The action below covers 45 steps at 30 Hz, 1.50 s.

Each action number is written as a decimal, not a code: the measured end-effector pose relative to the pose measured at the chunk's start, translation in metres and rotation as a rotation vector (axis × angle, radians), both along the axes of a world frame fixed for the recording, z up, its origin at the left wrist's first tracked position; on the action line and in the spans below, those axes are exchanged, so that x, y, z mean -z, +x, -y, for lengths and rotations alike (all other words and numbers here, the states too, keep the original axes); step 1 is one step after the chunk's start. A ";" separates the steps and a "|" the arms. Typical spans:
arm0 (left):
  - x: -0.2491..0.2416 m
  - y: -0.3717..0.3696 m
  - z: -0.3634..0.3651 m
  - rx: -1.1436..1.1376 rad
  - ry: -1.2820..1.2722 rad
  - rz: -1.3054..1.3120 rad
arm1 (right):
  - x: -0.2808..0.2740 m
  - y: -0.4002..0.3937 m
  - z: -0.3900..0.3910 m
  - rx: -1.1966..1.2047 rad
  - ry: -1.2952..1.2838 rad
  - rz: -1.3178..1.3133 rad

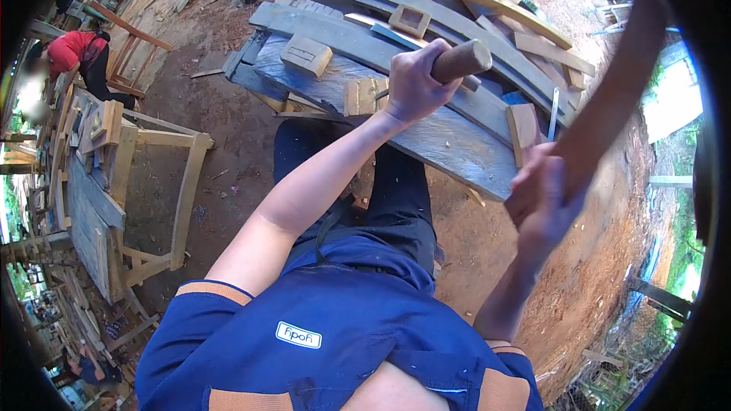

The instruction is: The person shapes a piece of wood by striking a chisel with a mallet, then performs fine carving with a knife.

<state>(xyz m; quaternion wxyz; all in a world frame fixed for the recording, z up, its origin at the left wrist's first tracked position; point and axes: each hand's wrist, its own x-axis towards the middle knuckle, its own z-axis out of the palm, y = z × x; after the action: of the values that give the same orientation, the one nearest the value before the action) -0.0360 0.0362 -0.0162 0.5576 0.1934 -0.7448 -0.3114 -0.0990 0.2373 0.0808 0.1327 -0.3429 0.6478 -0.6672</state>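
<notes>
My left hand (417,85) is closed around a thick round wooden handle (462,61), apparently of a chisel. A thin dark metal part shows by the knuckles, close to a pale wooden block (364,97) at the near edge of the bench. My right hand (544,194), slightly blurred, grips the lower end of a broad brown wooden club (601,110) that rises to the upper right. Its wide end is smeared by motion and runs to the edge of the view. Left of my left hand, another block (306,55) carries marked lines.
A worn workbench (464,148) spans the space before me, with long boards (434,11) and a small square wooden frame (410,21) on it. Another wooden stand (186,183) is at left. A person in red (76,53) bends over beyond it.
</notes>
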 end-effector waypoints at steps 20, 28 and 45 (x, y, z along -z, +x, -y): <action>0.009 0.037 0.038 -0.186 0.330 -0.279 | 0.086 0.011 0.048 -0.378 0.582 0.122; -0.002 0.064 0.046 -0.048 0.672 -0.578 | 0.147 0.025 0.049 -0.418 0.755 0.069; -0.013 0.079 0.089 -0.106 0.702 -0.803 | 0.150 0.024 0.046 -0.403 0.759 -0.117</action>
<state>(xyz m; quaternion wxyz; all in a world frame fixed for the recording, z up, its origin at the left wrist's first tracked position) 0.0430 -0.0528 -0.0033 0.7154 0.2712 -0.3129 -0.5628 -0.0750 0.1913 -0.0691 0.3399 -0.4266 0.7739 -0.3218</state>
